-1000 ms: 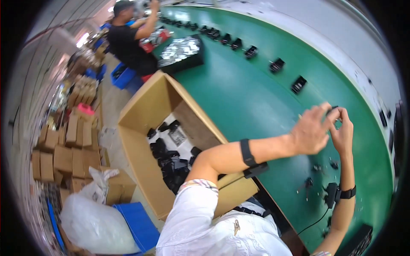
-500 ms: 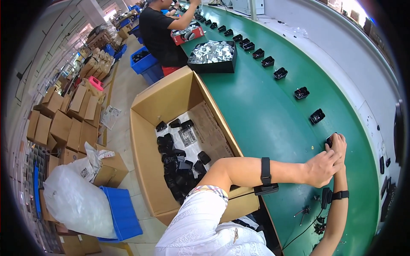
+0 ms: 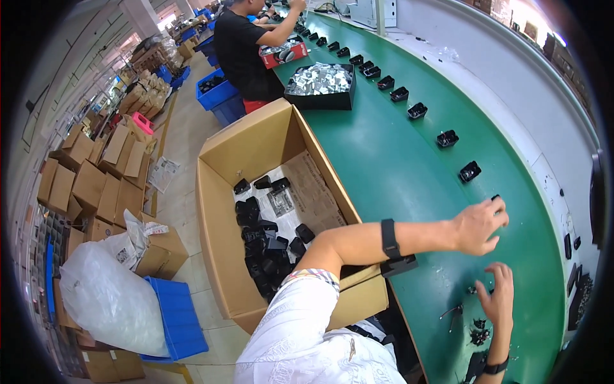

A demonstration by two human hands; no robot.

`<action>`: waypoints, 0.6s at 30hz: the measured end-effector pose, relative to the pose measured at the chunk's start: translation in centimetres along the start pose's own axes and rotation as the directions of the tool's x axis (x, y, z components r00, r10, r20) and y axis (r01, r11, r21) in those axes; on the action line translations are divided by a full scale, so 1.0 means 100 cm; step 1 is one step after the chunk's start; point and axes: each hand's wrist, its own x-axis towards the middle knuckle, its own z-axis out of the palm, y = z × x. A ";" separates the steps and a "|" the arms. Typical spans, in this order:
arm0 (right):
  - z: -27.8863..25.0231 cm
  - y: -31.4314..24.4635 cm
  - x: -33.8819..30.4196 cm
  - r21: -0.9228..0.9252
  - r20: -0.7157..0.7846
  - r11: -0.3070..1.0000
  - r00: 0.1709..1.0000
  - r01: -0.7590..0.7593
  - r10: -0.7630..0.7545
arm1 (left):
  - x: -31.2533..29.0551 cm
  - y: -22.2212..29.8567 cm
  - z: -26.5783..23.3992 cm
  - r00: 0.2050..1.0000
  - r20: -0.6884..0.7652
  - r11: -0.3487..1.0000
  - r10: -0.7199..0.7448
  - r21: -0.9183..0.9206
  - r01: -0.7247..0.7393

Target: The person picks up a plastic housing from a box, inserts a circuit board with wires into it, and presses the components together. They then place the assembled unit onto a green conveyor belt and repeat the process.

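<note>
My left hand (image 3: 478, 226) is over the right part of the green bench, its fingers and thumb apart. Just beyond its fingertips shows a bit of a black piece (image 3: 495, 197), mostly hidden by the hand. Nearer to me, my right hand (image 3: 500, 296) is open with curved fingers and nothing visible in it. Below and beside it lie small black parts with wires (image 3: 478, 334). An open black housing (image 3: 470, 171) stands a little farther along the bench, leading a row of similar ones.
A deep cardboard box (image 3: 212, 230) holding black housings stands against the bench (image 3: 377, 166), under my left arm. Farther off is a black tray (image 3: 323, 102) heaped with silvery pieces. A co-worker (image 3: 238, 51) is at the far left edge. Blue bins (image 3: 182, 320) and cartons stand on the floor.
My hands, which were together at a black piece, have come apart. The right one has drawn back toward me to the wired parts; the left has opened beside the piece.
</note>
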 end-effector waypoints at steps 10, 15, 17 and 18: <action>-0.004 0.000 -0.121 0.063 -0.117 0.969 0.963 -0.237 0.243 | -0.083 -0.062 -0.273 0.766 -0.643 0.881 -0.001 0.362 0.305; 0.003 -0.003 -0.126 0.116 -0.091 0.961 0.960 -0.253 0.264 | -0.251 -0.124 -0.348 0.610 -0.737 0.369 -0.292 0.501 0.783; 0.005 -0.004 -0.121 0.138 -0.053 0.961 0.967 -0.239 0.248 | -0.309 -0.145 -0.334 0.572 -0.559 0.280 -0.601 0.523 0.805; 0.005 -0.004 -0.119 0.144 -0.060 0.962 0.968 -0.232 0.243 | -0.333 -0.155 -0.324 0.485 -0.459 0.237 -0.745 0.497 0.835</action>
